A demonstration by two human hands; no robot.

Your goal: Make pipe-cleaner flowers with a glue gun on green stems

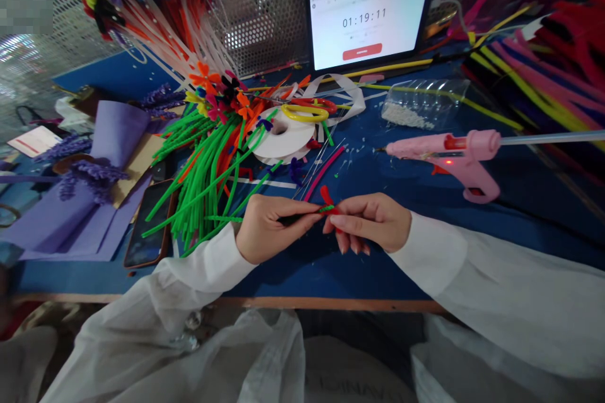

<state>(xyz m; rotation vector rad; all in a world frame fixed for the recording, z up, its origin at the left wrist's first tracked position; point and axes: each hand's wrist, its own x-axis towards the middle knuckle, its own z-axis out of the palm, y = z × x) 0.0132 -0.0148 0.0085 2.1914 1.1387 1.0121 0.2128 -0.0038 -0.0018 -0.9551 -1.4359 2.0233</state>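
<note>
Near the front edge of the blue table, my left hand point(274, 225) pinches a green pipe cleaner point(326, 208) between thumb and fingers. My right hand point(368, 220) grips a red pipe cleaner point(325, 194) that is bent at the tip of the green one; one red end sticks up. The fingertips of both hands nearly meet there, so part of the joint is covered. Just beyond them lies a magenta pipe cleaner point(324, 173). A pink glue gun point(444, 151) with a lit red light rests to the right, its nozzle pointing left.
Green pipe-cleaner stems point(203, 182) and a phone point(149, 223) lie at left, beside purple wrapping paper point(85, 220). Behind are a white ribbon spool point(283, 138), yellow-handled scissors point(305, 114), a clear tray point(420, 104) of white beads and a tablet point(371, 12). More pipe cleaners point(558, 75) fill the far right.
</note>
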